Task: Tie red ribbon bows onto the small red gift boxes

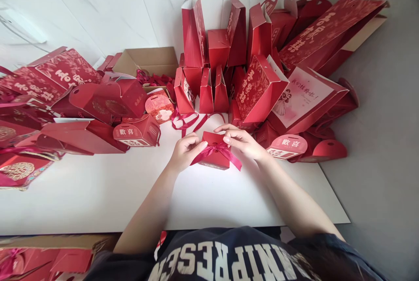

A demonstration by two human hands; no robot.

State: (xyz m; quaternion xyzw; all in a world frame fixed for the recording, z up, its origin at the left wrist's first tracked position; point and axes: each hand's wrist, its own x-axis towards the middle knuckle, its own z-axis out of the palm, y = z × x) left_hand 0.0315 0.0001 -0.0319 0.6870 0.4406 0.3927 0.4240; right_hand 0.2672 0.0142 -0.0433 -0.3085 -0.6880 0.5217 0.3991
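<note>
Left hand [186, 152], right hand [242, 142]: both pinched closed on ribbon bow [214, 149], red box [213, 159] beneath; apparent step, bow-shaping; next calls for even tension.

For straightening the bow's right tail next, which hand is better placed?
Right hand, probably: it sits at the right side of the bow, near that tail, while the left hand is at the opposite side.
</note>
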